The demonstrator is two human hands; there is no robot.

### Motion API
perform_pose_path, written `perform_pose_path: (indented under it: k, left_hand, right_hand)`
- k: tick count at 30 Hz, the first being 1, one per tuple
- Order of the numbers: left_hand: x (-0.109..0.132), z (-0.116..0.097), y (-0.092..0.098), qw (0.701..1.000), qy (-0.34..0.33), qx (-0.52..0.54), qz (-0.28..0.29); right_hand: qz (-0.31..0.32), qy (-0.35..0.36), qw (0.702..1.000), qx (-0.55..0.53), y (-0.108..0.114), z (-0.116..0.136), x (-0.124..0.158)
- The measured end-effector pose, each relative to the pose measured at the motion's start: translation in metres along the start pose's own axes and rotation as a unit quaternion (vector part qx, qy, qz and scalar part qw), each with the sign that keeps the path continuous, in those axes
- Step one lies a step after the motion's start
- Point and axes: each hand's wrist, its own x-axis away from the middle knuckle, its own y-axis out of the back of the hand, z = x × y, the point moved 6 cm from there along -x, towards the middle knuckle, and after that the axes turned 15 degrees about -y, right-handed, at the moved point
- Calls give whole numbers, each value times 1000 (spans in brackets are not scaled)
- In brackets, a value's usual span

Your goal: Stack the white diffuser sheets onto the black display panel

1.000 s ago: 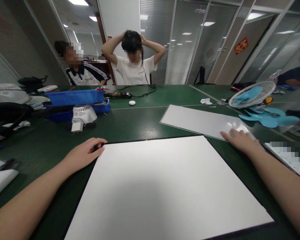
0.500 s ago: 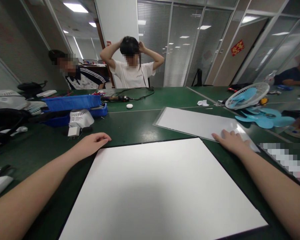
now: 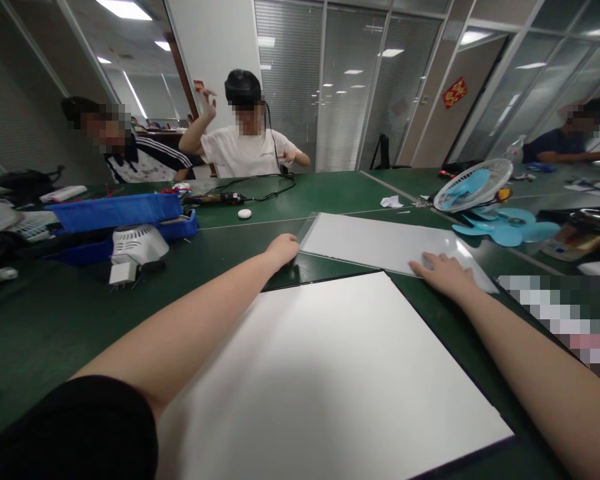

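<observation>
My left hand (image 3: 283,251) is at the near left corner of a whitish sheet with a clear margin (image 3: 370,238), over the green tabletop. Its fingers are bunched and partly hidden; whether they grip the sheet's edge I cannot tell. Flat on the right part of that sheet rests my right hand (image 3: 446,275), fingers spread. Closer to me lies a large white board (image 3: 340,373) with a dark edge, and my left forearm crosses above its left side.
Blue bins (image 3: 115,212) and a white vented housing (image 3: 139,245) stand at left. Turquoise fan blades (image 3: 510,227) and a round fan guard (image 3: 473,187) lie at right. A small white disc (image 3: 245,214) sits beyond the sheet. Several people sit around the table.
My left hand has moved right, from the board's far left corner to the sheet's left end. My right hand stays on the sheet. The person opposite has lowered their arms from their head.
</observation>
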Motion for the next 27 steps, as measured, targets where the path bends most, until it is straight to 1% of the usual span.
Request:
perform_pose_path:
  k: [2, 4, 6, 8, 10, 12, 15, 18, 20, 22, 23, 25, 27]
  left_hand:
    - [-6, -1, -12, 999, 27, 26, -9]
    - [-11, -1, -16, 996, 56, 60, -24]
    - [-16, 1, -14, 990, 86, 99, -43]
    - [-21, 3, -7, 982, 114, 139, -61]
    - [-24, 3, -2, 972, 130, 181, -74]
    - [-25, 0, -1, 963, 127, 225, -78]
    - [-23, -11, -8, 949, 101, 289, -76]
    - [-18, -29, -15, 934, 73, 345, -55]
    - [-14, -44, -13, 925, 56, 374, -35]
    - [-6, -60, -4, 919, 36, 393, -26]
    - [0, -68, 3, 916, 24, 399, -29]
    - [16, -83, 23, 913, 0, 406, -45]
    - [39, -93, 48, 910, -23, 408, -68]
  right_hand:
    - [5, -3, 1000, -1, -1, 0, -1]
    - [3, -7, 1000, -4, -1, 1, -2]
    - [-4, -10, 1000, -8, 0, 1, -1]
    - [-8, -10, 1000, -13, 1, 1, -1]
    - [-3, -12, 1000, -18, 1, 1, -2]
    - [4, -13, 999, -30, 1, 0, -3]
    - [12, -9, 998, -53, 1, 0, -5]
    - [7, -3, 997, -76, 3, -2, -6]
    - [3, 5, 995, -97, 7, -3, -5]
    - [-1, 19, 992, -125, 12, -2, -4]
    - [-5, 26, 990, -140, 16, -2, -3]
    - [-16, 34, 985, -170, 26, -2, -1]
    - [-24, 22, 973, -230, 35, -4, 2]
